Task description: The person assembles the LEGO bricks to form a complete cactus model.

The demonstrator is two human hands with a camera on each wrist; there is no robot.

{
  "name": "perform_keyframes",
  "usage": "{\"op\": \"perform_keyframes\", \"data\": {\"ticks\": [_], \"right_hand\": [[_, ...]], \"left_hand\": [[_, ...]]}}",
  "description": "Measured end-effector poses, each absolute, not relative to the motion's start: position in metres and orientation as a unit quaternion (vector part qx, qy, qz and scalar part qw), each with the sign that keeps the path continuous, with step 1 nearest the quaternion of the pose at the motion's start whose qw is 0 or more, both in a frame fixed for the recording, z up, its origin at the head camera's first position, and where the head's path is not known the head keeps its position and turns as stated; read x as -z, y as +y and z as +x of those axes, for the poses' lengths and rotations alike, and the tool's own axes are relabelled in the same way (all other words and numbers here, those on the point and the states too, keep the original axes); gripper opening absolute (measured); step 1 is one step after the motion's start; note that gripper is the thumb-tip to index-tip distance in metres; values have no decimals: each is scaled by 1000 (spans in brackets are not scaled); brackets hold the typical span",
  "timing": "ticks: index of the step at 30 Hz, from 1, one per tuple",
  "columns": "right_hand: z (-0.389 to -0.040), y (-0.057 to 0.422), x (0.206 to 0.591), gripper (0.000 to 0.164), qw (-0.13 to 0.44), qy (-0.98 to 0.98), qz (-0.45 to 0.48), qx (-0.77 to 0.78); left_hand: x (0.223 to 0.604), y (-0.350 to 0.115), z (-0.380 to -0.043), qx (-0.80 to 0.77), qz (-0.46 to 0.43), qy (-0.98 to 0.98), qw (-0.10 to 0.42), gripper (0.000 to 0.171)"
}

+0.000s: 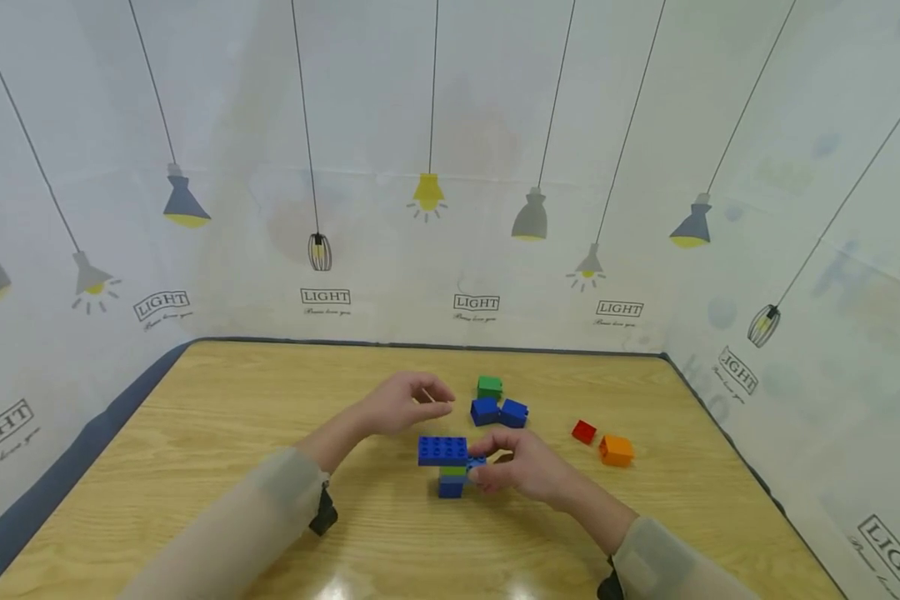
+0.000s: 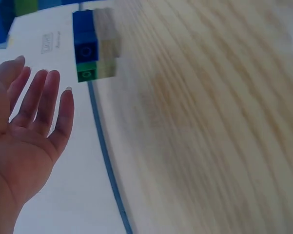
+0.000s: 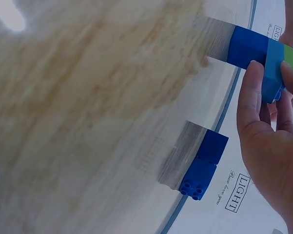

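A small tower of toy building bricks stands on the table: a dark blue brick (image 3: pixel 247 47) at the bottom, a lighter blue brick (image 3: pixel 273 70) above it, then a lime green brick (image 1: pixel 452 472), topped by a long blue brick (image 1: pixel 442 451) with studs. My right hand (image 1: pixel 528 467) pinches the lighter blue brick, which juts out sideways from the tower, between thumb and fingers. Just beyond the tower to the left, my left hand (image 1: pixel 405 404) hovers with fingers loosely bent and holds nothing; its palm shows in the left wrist view.
Behind the tower lie two blue bricks (image 1: pixel 485 411) side by side, with a green brick (image 1: pixel 489 387) just past them. A red brick (image 1: pixel 583 432) and an orange brick (image 1: pixel 616 450) rest to the right on the wooden table (image 1: pixel 270 400). Printed cloth walls surround it.
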State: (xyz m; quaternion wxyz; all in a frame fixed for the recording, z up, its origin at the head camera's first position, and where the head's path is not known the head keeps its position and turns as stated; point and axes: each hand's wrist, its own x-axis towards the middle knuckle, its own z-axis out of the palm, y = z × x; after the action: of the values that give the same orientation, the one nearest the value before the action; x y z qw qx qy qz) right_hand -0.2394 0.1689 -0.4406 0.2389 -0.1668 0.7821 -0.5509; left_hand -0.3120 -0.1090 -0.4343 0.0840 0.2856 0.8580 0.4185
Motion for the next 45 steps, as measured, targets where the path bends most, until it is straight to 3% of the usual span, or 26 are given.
{"op": "perform_keyframes", "data": {"ticks": [13, 29, 34, 45], "right_hand": [[-239, 170, 441, 32, 237, 785, -167, 547], [-239, 171, 443, 31, 235, 784, -172, 548], [-239, 170, 442, 31, 234, 785, -171, 547], [-238, 169, 438, 31, 238, 788, -161, 545]], "left_hand": [[459, -77, -342, -433, 260, 856, 110, 33], [464, -65, -348, -317, 331, 880, 120, 42], [462, -68, -347, -307, 321, 889, 108, 36], [464, -75, -345, -398, 222, 885, 99, 7]]}}
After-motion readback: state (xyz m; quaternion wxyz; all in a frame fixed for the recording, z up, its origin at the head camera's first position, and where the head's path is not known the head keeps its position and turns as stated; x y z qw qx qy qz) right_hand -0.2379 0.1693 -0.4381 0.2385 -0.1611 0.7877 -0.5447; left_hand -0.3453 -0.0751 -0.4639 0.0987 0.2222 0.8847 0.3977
